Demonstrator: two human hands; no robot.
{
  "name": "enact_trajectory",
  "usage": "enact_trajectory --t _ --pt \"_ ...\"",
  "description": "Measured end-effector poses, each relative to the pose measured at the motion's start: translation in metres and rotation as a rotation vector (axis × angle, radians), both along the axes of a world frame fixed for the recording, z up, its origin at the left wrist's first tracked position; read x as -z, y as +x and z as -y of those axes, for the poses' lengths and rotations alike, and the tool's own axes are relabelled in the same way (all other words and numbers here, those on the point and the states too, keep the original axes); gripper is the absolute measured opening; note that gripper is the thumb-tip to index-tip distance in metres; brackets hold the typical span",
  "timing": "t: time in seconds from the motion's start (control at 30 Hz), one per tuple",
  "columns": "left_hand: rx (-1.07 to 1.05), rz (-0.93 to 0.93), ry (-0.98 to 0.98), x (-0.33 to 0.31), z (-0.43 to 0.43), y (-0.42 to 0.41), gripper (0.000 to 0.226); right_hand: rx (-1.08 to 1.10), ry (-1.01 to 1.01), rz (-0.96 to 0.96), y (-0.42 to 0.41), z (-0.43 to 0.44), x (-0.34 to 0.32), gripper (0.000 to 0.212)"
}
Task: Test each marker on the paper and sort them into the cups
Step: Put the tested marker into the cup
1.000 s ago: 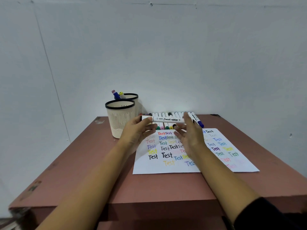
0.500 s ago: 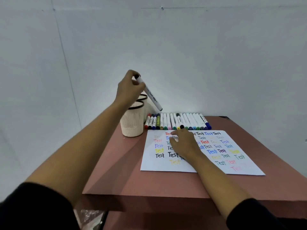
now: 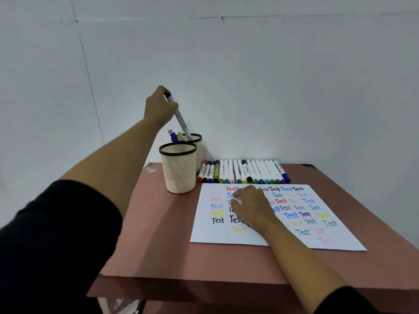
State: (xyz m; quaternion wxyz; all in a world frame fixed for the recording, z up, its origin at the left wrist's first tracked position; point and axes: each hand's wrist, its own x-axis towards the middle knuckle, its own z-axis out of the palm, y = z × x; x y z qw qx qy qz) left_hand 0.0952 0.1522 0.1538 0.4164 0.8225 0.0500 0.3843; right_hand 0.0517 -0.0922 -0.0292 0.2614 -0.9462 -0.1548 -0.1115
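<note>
Up high, the left grip [image 3: 159, 107] pinches a white marker [image 3: 181, 121], tilted, its lower end inside the rear cup [image 3: 199, 146]. The right grip [image 3: 251, 205] rests loosely curled on the paper [image 3: 294, 236]; other markers [image 3: 243, 172] line the bench [image 3: 158, 245] behind it.

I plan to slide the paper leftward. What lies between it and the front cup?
In the head view, only bare brown tabletop separates the front cup from the paper; they do not touch.
</note>
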Motion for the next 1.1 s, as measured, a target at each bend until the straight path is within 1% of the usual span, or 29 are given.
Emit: enact_trajectory --t 0.23,0.33,0.4,0.53,0.7,0.8,0.9,1.0,1.1 --pt "-0.009 -0.182 0.074 0.029 0.004 0.020 0.028 0.002 -0.024 0.022 0.003 0.000 0.002 0.036" --pt "0.046 -0.230 0.000 0.033 0.003 0.025 0.032 0.003 -0.037 0.024 0.004 0.000 0.002 0.037" --pt "0.082 -0.230 -0.040 0.034 0.001 0.026 0.032 0.003 -0.038 0.023 0.004 0.000 0.003 0.037" --pt "0.099 -0.189 -0.041 0.033 0.003 0.023 0.027 0.001 -0.045 0.018 0.004 -0.001 0.002 0.037" --pt "0.126 -0.107 0.045 0.031 0.029 -0.003 0.026 0.001 -0.035 -0.002 0.002 0.000 -0.001 0.037" --pt "0.191 -0.039 0.124 0.039 0.057 -0.027 0.023 0.001 0.009 -0.027 0.001 0.001 -0.003 0.034" --pt "0.292 -0.045 0.228 0.062 0.084 -0.050 0.020 0.013 0.093 -0.047 0.001 0.000 -0.005 0.030" --pt "0.335 -0.114 0.259 0.097 0.099 -0.059 0.019 0.039 0.244 -0.071 -0.004 0.001 -0.011 0.028" --pt "0.324 -0.255 0.307 0.133 0.101 -0.056 0.025 0.068 0.390 -0.111 -0.005 0.004 -0.017 0.028"
